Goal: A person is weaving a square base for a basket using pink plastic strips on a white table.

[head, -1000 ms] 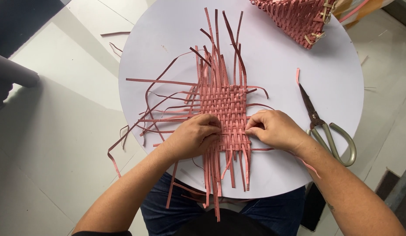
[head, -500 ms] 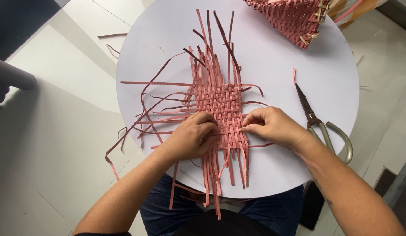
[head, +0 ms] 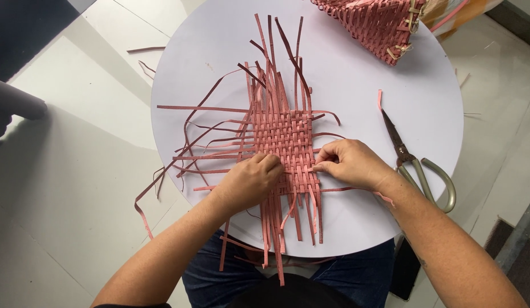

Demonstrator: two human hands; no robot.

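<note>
Two hands work at the near edge of a round white tabletop (head: 219,51), both pressed onto a flat woven mat (head: 285,142) of pink strips that lies at the tabletop's middle. The left hand (head: 250,179) rests knuckles-up on the mat's near left corner, fingers curled down and holding the weave flat; whether it pinches a strip underneath I cannot tell. The right hand (head: 350,163) is at the mat's near right edge, thumb and forefinger closed on the end of one crosswise strip (head: 315,167). Loose strip ends fan out from all four sides of the woven patch: long ones toward the far edge, curling ones over the left edge, and a bunch hanging off the near edge above the person's lap.

The strips look thin, light and springy, stiff enough to stand up in arcs but easy to kink or split along their length. The open weave would likely slide apart if lifted by one strand, so the better hold is flat pressure on the woven part with one hand while the other grips a single strip close to where it enters the weave.

Scissors (head: 419,165) with looped metal handles lie near the right edge, just beside the right wrist. A finished pink woven basket (head: 373,23) sits at the far right edge
</note>
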